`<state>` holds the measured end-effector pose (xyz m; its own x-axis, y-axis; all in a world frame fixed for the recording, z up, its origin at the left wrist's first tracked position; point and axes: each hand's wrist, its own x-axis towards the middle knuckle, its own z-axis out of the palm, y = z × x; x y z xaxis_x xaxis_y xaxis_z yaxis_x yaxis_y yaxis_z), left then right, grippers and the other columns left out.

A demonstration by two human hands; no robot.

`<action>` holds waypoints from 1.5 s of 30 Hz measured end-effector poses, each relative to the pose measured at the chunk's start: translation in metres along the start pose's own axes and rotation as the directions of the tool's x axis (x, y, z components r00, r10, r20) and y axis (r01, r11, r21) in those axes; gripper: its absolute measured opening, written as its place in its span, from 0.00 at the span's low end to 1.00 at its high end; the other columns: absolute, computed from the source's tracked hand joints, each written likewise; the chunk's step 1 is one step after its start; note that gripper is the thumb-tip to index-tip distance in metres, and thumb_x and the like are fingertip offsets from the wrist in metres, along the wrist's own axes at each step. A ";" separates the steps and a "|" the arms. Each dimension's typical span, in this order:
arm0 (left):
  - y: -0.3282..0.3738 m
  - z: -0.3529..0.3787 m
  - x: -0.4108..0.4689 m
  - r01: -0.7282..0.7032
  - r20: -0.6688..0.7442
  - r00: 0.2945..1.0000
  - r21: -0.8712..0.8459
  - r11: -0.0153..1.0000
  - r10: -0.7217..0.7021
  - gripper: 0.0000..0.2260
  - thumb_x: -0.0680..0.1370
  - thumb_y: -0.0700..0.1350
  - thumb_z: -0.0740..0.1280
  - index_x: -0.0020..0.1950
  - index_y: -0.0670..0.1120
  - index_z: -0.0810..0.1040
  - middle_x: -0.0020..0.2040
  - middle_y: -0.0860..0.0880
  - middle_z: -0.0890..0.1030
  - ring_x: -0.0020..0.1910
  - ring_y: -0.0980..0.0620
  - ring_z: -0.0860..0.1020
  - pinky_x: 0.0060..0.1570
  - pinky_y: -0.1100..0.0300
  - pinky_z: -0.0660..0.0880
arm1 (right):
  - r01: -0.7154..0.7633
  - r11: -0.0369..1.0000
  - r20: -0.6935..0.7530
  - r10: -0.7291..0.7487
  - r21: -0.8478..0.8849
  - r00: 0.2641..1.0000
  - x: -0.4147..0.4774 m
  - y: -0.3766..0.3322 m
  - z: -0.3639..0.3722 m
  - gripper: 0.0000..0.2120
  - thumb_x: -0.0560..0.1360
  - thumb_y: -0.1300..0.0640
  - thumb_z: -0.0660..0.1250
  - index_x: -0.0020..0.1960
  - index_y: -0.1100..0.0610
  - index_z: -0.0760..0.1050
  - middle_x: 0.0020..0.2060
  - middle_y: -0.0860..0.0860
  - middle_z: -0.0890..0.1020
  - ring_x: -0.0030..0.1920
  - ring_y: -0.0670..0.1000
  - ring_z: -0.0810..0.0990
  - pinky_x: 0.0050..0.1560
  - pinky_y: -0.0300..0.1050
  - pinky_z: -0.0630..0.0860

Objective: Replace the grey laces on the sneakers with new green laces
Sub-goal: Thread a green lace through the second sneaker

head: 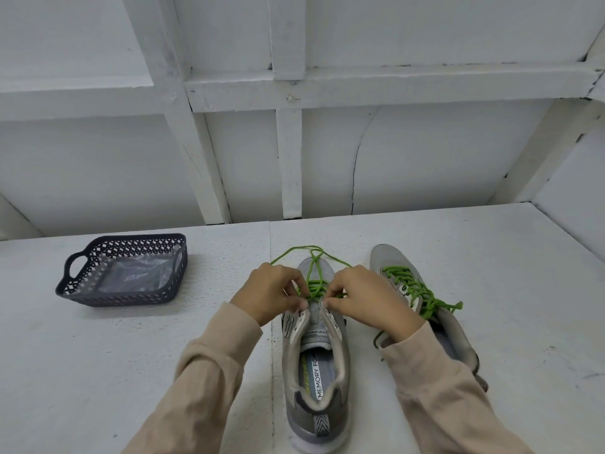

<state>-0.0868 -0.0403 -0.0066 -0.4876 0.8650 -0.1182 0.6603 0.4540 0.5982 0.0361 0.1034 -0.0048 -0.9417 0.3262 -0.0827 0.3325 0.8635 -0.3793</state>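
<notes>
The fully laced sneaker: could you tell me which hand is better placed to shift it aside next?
The right hand, probably: it pinches the green lace beside the fully laced sneaker; the left hand must cross the sneaker being laced.

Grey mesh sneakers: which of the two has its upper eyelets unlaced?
The middle grey mesh sneaker, between the left hand and right hand; the right-hand sneaker has green lace to its top.

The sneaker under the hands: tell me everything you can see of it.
The grey mesh sneaker stands on its sole on the white table, toe away from the camera, insole printed MEMORY FOAM. A green lace crosses its front eyelets only; the rear ones look empty, and loose ends loop past the toe. The left hand and right hand pinch the lace mid-shoe.
</notes>
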 end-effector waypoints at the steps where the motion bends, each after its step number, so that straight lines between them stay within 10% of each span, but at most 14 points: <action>1: 0.001 0.000 -0.001 0.009 -0.007 1.000 -0.004 1.000 -0.009 0.05 0.71 0.45 0.75 0.45 0.49 0.81 0.35 0.53 0.85 0.33 0.63 0.80 0.48 0.61 0.76 | -0.012 1.000 -0.002 0.012 -0.016 1.000 -0.001 0.000 -0.001 0.14 0.76 0.46 0.65 0.42 0.55 0.83 0.41 0.52 0.83 0.42 0.53 0.80 0.31 0.41 0.63; 6: 0.014 0.003 -0.006 0.032 -0.040 0.999 0.202 0.979 -0.024 0.15 0.70 0.60 0.73 0.51 0.53 0.80 0.41 0.53 0.85 0.44 0.57 0.80 0.48 0.60 0.74 | -0.080 0.995 0.048 0.084 -0.065 0.995 -0.005 -0.012 -0.008 0.21 0.75 0.39 0.65 0.40 0.56 0.83 0.27 0.49 0.74 0.28 0.46 0.70 0.28 0.40 0.61; 10: 0.021 -0.001 -0.008 0.082 -0.007 0.997 0.192 0.978 -0.083 0.12 0.71 0.53 0.73 0.52 0.52 0.80 0.42 0.52 0.85 0.48 0.55 0.80 0.51 0.57 0.74 | -0.128 0.992 0.117 0.129 -0.021 0.985 -0.005 -0.017 -0.014 0.17 0.74 0.44 0.67 0.40 0.58 0.83 0.27 0.50 0.75 0.28 0.46 0.69 0.28 0.40 0.62; 15: 0.021 -0.005 -0.005 0.098 0.049 0.992 0.248 0.964 -0.114 0.11 0.72 0.44 0.68 0.53 0.55 0.80 0.43 0.51 0.82 0.52 0.51 0.78 0.52 0.57 0.74 | -0.145 0.984 0.175 0.124 0.107 0.977 -0.002 -0.016 -0.018 0.08 0.73 0.60 0.66 0.49 0.59 0.82 0.41 0.57 0.83 0.37 0.55 0.79 0.41 0.46 0.77; 30: 0.016 0.013 -0.006 0.122 -0.062 0.992 0.331 0.936 -0.108 0.13 0.73 0.42 0.64 0.51 0.54 0.84 0.51 0.48 0.82 0.54 0.47 0.78 0.48 0.58 0.74 | -0.053 0.977 0.056 0.066 -0.208 0.996 -0.004 -0.035 0.005 0.11 0.74 0.63 0.64 0.54 0.55 0.79 0.54 0.57 0.78 0.56 0.60 0.78 0.45 0.44 0.68; 40: 0.014 0.020 -0.012 0.074 -0.159 0.987 0.250 0.965 -0.034 0.09 0.77 0.43 0.64 0.51 0.53 0.83 0.55 0.52 0.77 0.56 0.49 0.75 0.48 0.58 0.70 | -0.069 0.997 -0.161 0.074 0.040 0.984 -0.009 -0.025 0.018 0.04 0.71 0.56 0.70 0.44 0.49 0.83 0.47 0.45 0.76 0.55 0.49 0.72 0.51 0.44 0.65; 45: 0.009 0.026 -0.016 0.069 -0.253 0.967 0.191 0.979 -0.018 0.07 0.76 0.45 0.66 0.49 0.54 0.82 0.51 0.55 0.80 0.55 0.50 0.75 0.50 0.53 0.73 | -0.038 0.920 -0.219 0.133 0.390 0.967 -0.010 -0.020 0.028 0.06 0.66 0.60 0.77 0.37 0.51 0.83 0.37 0.43 0.79 0.38 0.40 0.72 0.41 0.41 0.66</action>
<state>-0.0581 -0.0443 -0.0200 -0.6285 0.7741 0.0754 0.7221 0.5447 0.4264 0.0378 0.0718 -0.0222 -0.8546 0.5142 0.0718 0.3209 0.6319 -0.7055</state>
